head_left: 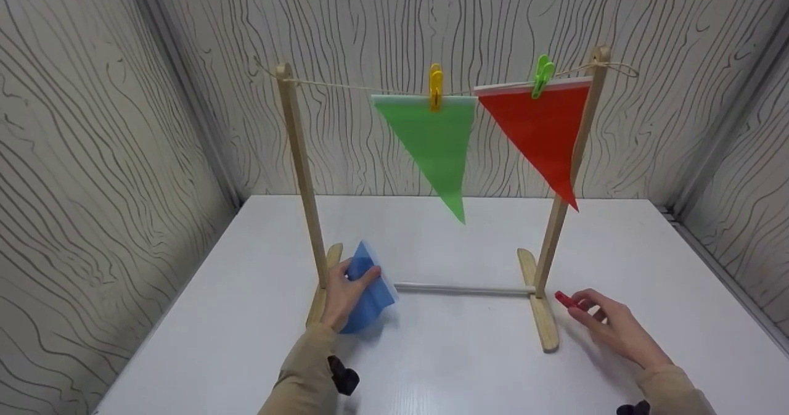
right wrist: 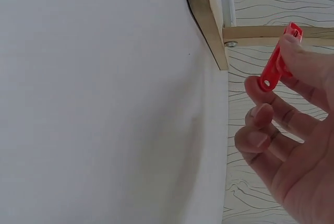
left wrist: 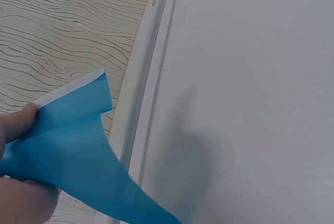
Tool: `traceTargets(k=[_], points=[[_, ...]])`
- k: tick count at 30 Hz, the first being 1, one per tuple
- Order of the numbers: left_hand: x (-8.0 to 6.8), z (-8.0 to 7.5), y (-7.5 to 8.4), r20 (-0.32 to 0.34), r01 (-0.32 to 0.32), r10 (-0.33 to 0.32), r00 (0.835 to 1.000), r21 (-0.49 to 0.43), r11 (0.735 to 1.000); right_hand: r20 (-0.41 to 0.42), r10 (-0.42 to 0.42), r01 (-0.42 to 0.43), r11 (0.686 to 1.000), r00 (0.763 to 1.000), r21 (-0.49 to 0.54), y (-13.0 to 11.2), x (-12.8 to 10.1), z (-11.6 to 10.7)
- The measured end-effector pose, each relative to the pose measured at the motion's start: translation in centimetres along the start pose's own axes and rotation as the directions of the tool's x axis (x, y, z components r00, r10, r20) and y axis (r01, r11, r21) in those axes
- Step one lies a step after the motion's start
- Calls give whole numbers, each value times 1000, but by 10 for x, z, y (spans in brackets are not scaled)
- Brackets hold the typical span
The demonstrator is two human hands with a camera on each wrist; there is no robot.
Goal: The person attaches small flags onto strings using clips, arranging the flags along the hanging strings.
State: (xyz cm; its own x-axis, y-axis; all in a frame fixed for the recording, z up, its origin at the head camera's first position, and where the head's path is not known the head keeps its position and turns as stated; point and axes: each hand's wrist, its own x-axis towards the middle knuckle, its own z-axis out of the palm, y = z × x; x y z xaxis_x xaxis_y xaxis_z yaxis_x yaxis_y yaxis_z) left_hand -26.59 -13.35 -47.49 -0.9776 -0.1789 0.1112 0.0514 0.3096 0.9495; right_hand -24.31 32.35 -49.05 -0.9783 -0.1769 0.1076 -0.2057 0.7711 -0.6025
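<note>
**Inspector:** What did each hand hold, and where?

**Operator:** My left hand [head_left: 343,298] pinched the blue triangular paper flag [head_left: 368,291], thumb over its white-edged top, at the wooden rack's [head_left: 300,162] left post, about seven o'clock from the green paper flag [head_left: 434,143]. I judged that edge was held flat for the string [head_left: 357,86].

**Inspector:** And the right?

**Operator:** My right hand [head_left: 610,325] gripped the red plastic clothespin [head_left: 565,299] between thumb and fingertips, at four o'clock of the right post, beside the rack's foot on the white table [head_left: 468,365]. Its prongs were hidden.

The wooden rack [head_left: 302,174] stands between bare stretches of white table [head_left: 468,365] on both flanks.
</note>
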Motion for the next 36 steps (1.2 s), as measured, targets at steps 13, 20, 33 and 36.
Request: traceTargets(k=[13,20,33,36], points=[[6,-10,10,-53,7,-15,998,-146,989,-84,25,-18,996,996,85,-16,6,3],[11,-15,15,-91,-25,7,996,-205,979,-103,-1,14,992,995,122,-26,7,4],[15,-25,30,-144,-89,56,988,-234,968,-128,-93,114,979,987,167,-39,11,7],[16,-27,33,-166,-119,83,983,-225,967,-119,-106,126,977,987,173,-42,13,7]])
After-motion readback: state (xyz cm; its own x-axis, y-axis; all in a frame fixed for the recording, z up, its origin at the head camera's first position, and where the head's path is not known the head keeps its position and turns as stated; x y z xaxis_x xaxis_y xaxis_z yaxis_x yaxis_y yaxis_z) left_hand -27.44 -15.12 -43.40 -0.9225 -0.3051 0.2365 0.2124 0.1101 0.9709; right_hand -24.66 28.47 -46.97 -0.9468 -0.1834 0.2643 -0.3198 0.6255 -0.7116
